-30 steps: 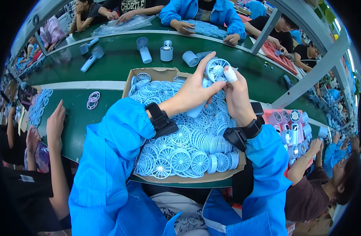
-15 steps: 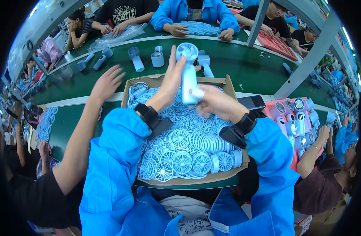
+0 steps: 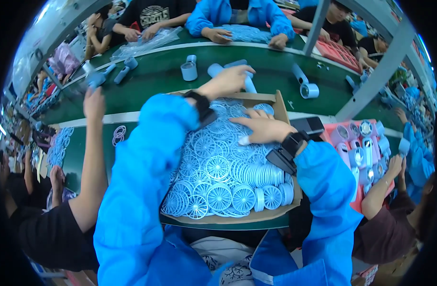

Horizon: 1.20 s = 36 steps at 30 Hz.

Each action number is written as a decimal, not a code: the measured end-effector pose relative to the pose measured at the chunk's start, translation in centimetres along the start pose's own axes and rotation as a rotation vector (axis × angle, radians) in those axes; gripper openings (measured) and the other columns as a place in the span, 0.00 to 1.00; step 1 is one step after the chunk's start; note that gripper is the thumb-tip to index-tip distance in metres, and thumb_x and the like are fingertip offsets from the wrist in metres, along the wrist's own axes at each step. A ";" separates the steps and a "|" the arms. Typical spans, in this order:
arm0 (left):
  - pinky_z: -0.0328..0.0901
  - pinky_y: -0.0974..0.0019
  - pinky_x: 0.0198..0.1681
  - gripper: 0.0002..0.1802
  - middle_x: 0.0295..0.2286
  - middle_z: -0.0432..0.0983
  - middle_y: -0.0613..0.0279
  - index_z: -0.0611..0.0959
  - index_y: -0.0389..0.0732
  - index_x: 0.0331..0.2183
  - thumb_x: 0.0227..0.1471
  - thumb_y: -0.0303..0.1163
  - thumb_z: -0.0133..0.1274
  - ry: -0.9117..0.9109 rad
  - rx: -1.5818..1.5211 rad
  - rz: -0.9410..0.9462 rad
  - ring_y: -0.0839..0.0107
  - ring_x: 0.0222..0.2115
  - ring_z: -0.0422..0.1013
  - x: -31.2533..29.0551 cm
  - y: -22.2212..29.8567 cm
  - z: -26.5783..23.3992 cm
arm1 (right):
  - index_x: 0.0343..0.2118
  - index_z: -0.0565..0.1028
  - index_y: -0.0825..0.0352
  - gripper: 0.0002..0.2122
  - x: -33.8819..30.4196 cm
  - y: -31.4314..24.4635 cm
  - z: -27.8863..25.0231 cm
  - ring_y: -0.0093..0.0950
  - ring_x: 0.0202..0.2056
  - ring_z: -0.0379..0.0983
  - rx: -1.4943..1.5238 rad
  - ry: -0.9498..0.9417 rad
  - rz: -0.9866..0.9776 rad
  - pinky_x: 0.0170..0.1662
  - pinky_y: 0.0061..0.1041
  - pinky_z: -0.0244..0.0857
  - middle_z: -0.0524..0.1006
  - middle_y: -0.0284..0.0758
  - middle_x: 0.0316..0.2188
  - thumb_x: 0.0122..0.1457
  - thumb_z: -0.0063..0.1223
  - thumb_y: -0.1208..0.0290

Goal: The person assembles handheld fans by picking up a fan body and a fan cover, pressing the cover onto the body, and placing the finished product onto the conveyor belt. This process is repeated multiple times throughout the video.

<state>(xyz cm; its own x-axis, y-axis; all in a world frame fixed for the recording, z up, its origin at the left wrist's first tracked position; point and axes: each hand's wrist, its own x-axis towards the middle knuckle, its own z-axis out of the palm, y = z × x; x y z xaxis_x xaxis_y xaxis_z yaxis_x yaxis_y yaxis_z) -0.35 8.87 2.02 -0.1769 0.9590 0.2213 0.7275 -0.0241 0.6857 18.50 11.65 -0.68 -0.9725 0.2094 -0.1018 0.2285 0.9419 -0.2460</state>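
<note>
My left hand [image 3: 230, 79] reaches over the far edge of the cardboard box [image 3: 282, 107], fingers stretched out across light-blue handheld fan bodies [image 3: 250, 86] lying on the green belt. Whether its fingertips touch a fan is hard to make out. Inside the box is a heap of light-blue round fan grilles [image 3: 217, 168], some stacked on edge in a row. Over the right side of this heap, my right hand [image 3: 266, 127] is open, fingers spread and a white wrap on the thumb. A round grille [image 3: 263, 110] shows just beyond its fingers.
A fan [image 3: 308, 89] lies on the belt to the right, a cylindrical fan head [image 3: 189, 70] to the left. A pink tray [image 3: 330, 127] of fans stands at right. On the left, a co-worker's hand [image 3: 94, 102] holds a blurred fan. A metal post [image 3: 371, 71] slants at right.
The fan that both my hands held has left them; one now lies on the belt at right. My left hand moved farther out, my right down to the grilles. The co-worker's left-side hand took a fan.
</note>
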 end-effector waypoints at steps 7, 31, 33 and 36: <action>0.67 0.54 0.42 0.20 0.37 0.75 0.45 0.82 0.39 0.34 0.43 0.44 0.51 -0.224 0.518 -0.261 0.50 0.37 0.72 7.5 -4.7 5.8 | 0.44 0.74 0.50 0.18 0.7 1.9 -0.3 0.41 0.48 0.62 0.066 -0.001 -0.056 0.51 0.39 0.56 0.68 0.39 0.42 0.47 0.59 0.61; 0.69 0.66 0.19 0.36 0.34 0.70 0.54 0.48 0.54 0.56 0.53 0.32 0.50 0.484 -1.061 -0.278 0.68 0.23 0.72 -10.2 3.9 -2.5 | 0.40 0.75 0.62 0.16 0.3 1.0 -0.3 0.35 0.30 0.71 0.150 0.253 -0.262 0.37 0.29 0.65 0.74 0.37 0.25 0.45 0.51 0.80; 0.69 0.66 0.19 0.37 0.35 0.70 0.54 0.47 0.55 0.57 0.54 0.31 0.49 0.468 -1.088 -0.241 0.68 0.23 0.72 -10.7 3.6 -2.1 | 0.40 0.75 0.63 0.16 0.1 1.0 0.3 0.34 0.30 0.72 0.035 0.283 -0.314 0.37 0.28 0.65 0.74 0.37 0.25 0.45 0.51 0.80; 0.69 0.66 0.20 0.40 0.38 0.69 0.54 0.45 0.59 0.59 0.53 0.27 0.49 0.384 -0.963 -0.186 0.69 0.25 0.72 -10.8 3.8 -1.9 | 0.43 0.73 0.64 0.15 0.3 0.3 -0.6 0.32 0.33 0.73 0.034 0.060 -0.149 0.38 0.26 0.65 0.75 0.39 0.29 0.49 0.51 0.77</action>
<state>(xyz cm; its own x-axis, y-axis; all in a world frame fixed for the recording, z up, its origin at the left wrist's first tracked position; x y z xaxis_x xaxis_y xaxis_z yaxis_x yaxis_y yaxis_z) 3.09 -2.09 3.56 -0.5519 0.8211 0.1456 -0.1369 -0.2614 0.9555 18.29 12.15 -0.19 -0.9964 0.0845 -0.0041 0.0821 0.9544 -0.2870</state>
